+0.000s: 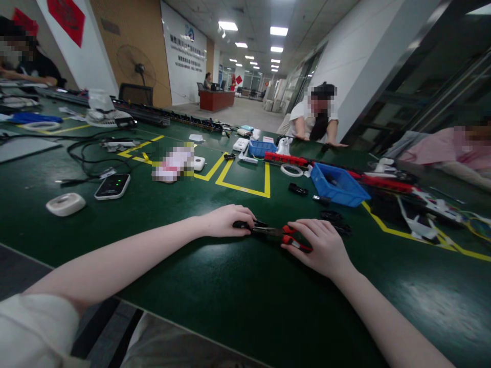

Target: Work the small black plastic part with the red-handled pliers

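Note:
My right hand (pixel 324 246) is closed around the red and black handles of a pair of pliers (pixel 271 232). The plier jaws point left, just above the green table (pixel 215 296). Facing it, my left hand (pixel 229 221) is closed on a small black object (pixel 240 224) at the jaw end. What this object is cannot be made out, and my fingers hide part of it. Whether the jaws grip it is unclear. Black cables (pixel 336 221) lie just beyond my right hand.
A blue bin (pixel 339 185) with dark items stands beyond my right hand. Yellow tape (pixel 243 189) marks the table. On the left lie a white round device (pixel 66 204) and a device with green lights (pixel 112 186). A person (pixel 315 115) leans on the far edge.

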Available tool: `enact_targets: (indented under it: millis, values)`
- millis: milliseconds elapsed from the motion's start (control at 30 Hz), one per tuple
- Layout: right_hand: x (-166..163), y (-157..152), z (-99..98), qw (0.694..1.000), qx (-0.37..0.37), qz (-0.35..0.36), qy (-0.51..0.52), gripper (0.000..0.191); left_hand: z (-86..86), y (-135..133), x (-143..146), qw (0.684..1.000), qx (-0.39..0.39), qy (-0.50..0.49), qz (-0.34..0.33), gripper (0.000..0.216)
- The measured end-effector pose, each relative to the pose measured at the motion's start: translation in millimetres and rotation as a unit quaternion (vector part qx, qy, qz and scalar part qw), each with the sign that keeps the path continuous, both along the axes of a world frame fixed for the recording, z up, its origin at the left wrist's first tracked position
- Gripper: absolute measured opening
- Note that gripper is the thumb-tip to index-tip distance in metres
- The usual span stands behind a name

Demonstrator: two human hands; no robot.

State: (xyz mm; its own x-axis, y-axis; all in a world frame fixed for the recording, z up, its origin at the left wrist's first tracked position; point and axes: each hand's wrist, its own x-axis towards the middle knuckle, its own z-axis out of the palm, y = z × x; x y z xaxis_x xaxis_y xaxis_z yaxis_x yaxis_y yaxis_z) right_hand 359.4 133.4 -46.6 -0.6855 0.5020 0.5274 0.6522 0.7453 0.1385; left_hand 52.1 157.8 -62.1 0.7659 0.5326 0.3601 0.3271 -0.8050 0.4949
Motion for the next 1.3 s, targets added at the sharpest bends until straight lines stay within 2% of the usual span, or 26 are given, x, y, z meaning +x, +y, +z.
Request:
enact_targets:
  millis: [200, 533, 933, 1300]
  values:
    - [-5, -3, 1.6, 1.000, 0.031, 0.005, -0.003, 0.037, 0.5, 0, -1, 1.000, 0.001, 0.005, 0.003, 0.013]
    - [-11, -6, 2.5, 1.000, 0.015, 0.002, -0.005, 0.035, 1.8, -1, 0, 1.000, 0.010, 0.010, 0.003, 0.012]
    - [-11, -6, 6.9, 0.999, 0.033, 0.001, -0.010, 0.033, 0.6, 0, 0, 1.000, 0.013, 0.014, 0.003, 0.014]
    - [-13, -7, 1.8, 0.999, 0.040, -0.004, -0.004, 0.032, 2.5, 0, -1, 1.000, 0.006, 0.011, 0.007, 0.013]
